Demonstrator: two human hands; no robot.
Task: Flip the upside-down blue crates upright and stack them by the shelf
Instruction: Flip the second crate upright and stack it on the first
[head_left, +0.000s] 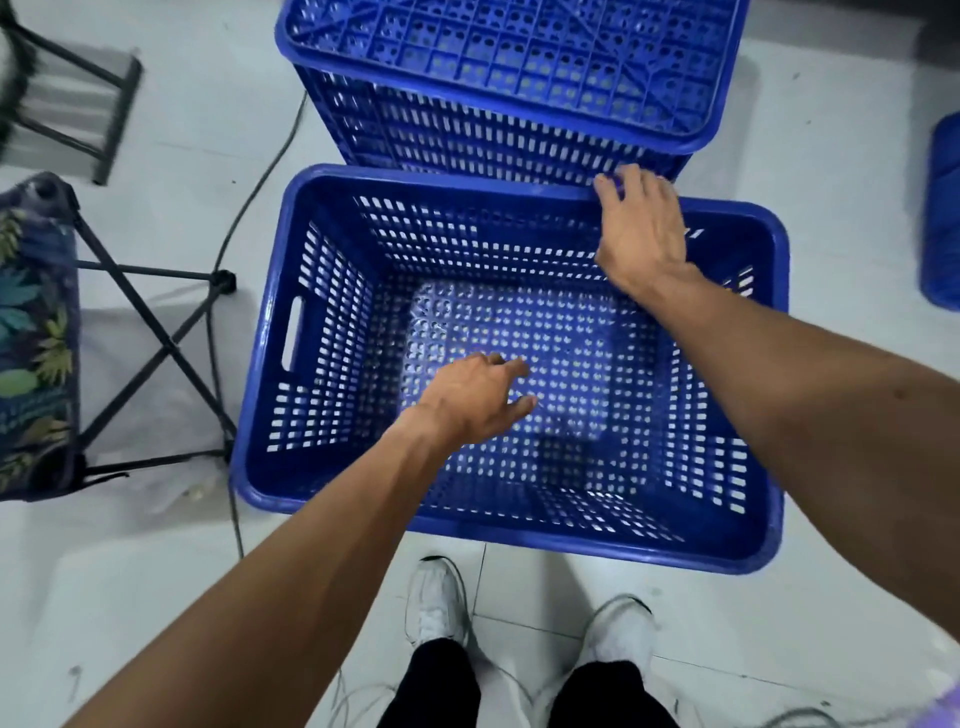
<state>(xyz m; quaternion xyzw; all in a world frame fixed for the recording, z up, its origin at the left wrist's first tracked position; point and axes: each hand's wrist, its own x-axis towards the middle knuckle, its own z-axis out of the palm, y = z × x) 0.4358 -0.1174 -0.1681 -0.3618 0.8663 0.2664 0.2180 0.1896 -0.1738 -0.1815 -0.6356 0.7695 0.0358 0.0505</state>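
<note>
Crates: 1 upright (270, 364), 1 inverted (498, 119)

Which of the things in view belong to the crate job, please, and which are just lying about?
Job:
- upright crate
- upside-down crate
- right hand on the upright crate's far rim
- left hand, open above its inside

Lying about:
- folding stool
- floor cable
- blue object at right edge

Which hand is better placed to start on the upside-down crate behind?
Right. The right hand already rests at the upright crate's far rim, touching the upside-down crate. The left hand hangs open over the upright crate's interior, farther away.
</note>
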